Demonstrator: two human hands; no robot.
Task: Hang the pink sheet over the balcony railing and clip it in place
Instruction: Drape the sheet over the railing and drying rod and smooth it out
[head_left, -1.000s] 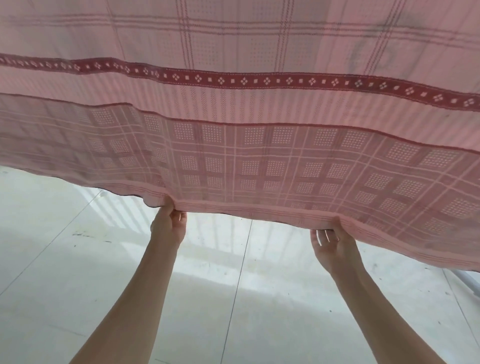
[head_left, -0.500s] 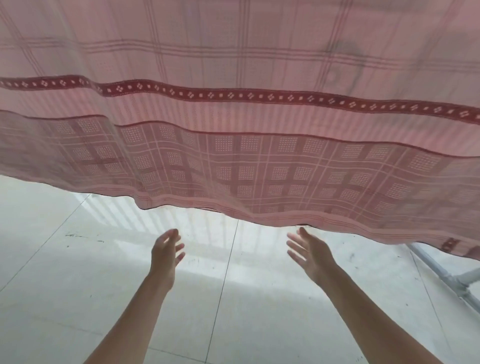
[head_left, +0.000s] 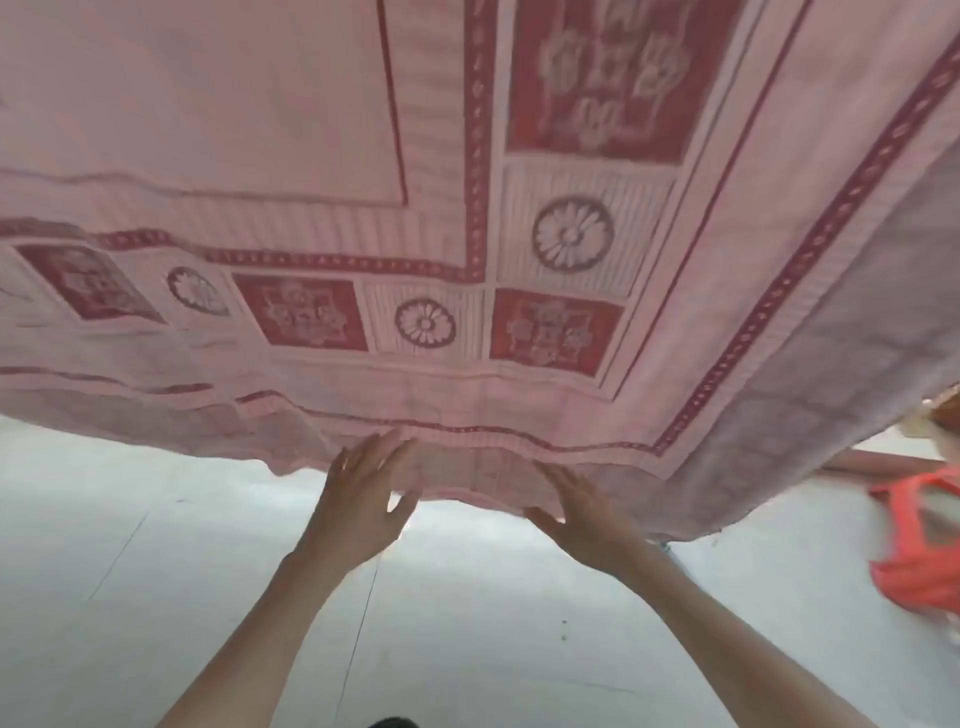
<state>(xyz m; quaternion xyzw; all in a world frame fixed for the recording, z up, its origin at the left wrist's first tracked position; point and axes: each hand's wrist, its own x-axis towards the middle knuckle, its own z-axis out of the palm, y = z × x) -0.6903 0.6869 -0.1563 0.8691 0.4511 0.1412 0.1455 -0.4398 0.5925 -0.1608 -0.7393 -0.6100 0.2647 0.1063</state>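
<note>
Both sets of fingers are spread and nearly straight, laid against the hanging cloth rather than curled round it. The left hand (head_left: 363, 499) reaches up to the lower border, and the right hand (head_left: 582, 514) lies flat just beside it at the hem. The pink sheet (head_left: 467, 234) fills the upper view, draped down in front of the person; the railing that bears it is hidden. To do this well, I judge the palms should smooth outward from the middle toward the corner at right, keeping the hem level above the pale tiled floor (head_left: 156, 571). No clips show. An orange object (head_left: 919, 545), blurred, sits at far right.
</note>
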